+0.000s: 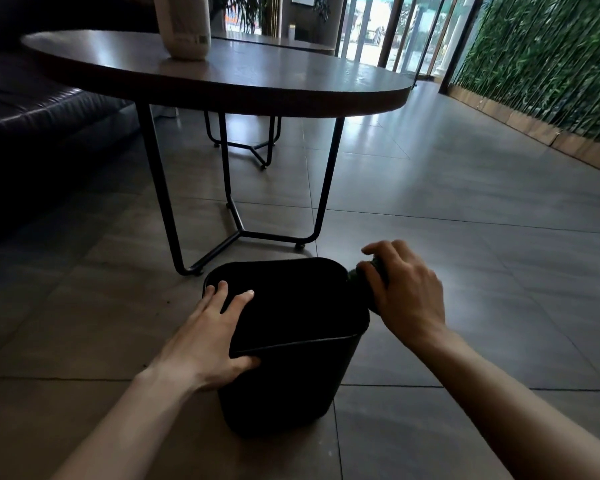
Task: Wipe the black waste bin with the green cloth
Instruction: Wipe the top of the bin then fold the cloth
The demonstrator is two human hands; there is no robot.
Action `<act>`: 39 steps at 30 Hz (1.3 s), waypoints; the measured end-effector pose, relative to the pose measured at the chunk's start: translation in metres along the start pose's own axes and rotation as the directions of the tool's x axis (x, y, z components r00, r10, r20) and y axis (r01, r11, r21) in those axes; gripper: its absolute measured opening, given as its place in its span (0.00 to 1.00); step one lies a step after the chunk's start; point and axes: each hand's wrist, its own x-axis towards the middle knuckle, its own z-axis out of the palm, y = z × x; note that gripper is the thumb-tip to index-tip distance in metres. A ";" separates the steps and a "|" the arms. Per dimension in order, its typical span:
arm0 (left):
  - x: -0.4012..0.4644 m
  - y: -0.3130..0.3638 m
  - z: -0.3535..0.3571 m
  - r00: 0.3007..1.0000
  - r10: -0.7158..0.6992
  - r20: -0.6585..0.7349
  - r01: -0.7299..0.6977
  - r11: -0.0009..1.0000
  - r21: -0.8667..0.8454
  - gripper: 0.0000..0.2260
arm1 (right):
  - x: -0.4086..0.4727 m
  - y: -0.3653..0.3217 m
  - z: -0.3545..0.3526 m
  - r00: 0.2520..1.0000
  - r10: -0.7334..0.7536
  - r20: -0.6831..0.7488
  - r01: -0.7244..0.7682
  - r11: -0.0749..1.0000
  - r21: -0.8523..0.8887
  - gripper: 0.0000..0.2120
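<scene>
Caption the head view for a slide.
Left hand steadies the bin; right hand presses the cloth to its rim.

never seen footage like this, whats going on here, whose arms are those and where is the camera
There is no machine here: the one picture comes from a wide-angle camera worn on a person's head, looking forward and down, so the two bare arms are the wearer's own. The left hand grips the rim of a black waste bin standing on the tiled floor. The right hand presses a bunched dark green cloth against the bin's far right corner. Behind stands a round table with a pale vase on it.
</scene>
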 end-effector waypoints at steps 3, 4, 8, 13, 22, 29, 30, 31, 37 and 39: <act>-0.003 -0.003 -0.003 0.998 -0.004 0.065 0.002 0.999 0.037 0.52 | -0.004 0.001 0.018 0.992 -0.038 0.119 0.038 0.999 0.003 0.12; -0.004 -0.004 -0.003 0.996 -0.010 0.083 0.005 0.998 0.060 0.53 | -0.010 0.002 0.026 0.982 -0.055 0.181 0.057 0.998 -0.006 0.12; -0.006 -0.004 -0.002 0.995 -0.020 0.099 0.008 0.992 0.123 0.54 | -0.038 0.007 0.046 0.941 -0.116 0.318 0.158 0.982 -0.108 0.15; -0.006 -0.012 -0.004 0.994 -0.011 0.106 -0.011 0.979 0.202 0.55 | -0.051 0.009 0.044 0.903 -0.137 0.408 0.207 0.969 -0.133 0.23; -0.010 -0.023 -0.015 0.993 -0.044 0.107 0.037 0.997 0.065 0.56 | -0.052 0.022 0.037 0.846 -0.139 0.514 0.161 0.987 0.001 0.26; -0.010 -0.025 -0.017 0.996 -0.032 0.082 0.029 0.999 0.035 0.52 | -0.051 0.012 0.044 0.843 -0.113 0.526 0.190 0.977 -0.095 0.23; -0.010 -0.025 -0.017 0.996 -0.032 0.084 0.029 0.999 0.034 0.52 | -0.051 0.012 0.044 0.845 -0.111 0.524 0.189 0.977 -0.098 0.23; -0.009 -0.025 -0.017 0.996 -0.032 0.085 0.030 0.999 0.030 0.52 | -0.051 0.012 0.044 0.847 -0.109 0.520 0.185 0.978 -0.096 0.23; -0.010 -0.022 -0.016 0.995 -0.044 0.094 0.039 0.998 0.054 0.53 | -0.055 0.015 0.045 0.878 -0.123 0.462 0.165 0.985 -0.053 0.21; -0.010 -0.023 -0.016 0.993 -0.055 0.103 0.050 0.997 0.053 0.53 | -0.056 0.016 0.046 0.884 -0.135 0.447 0.170 0.985 -0.038 0.21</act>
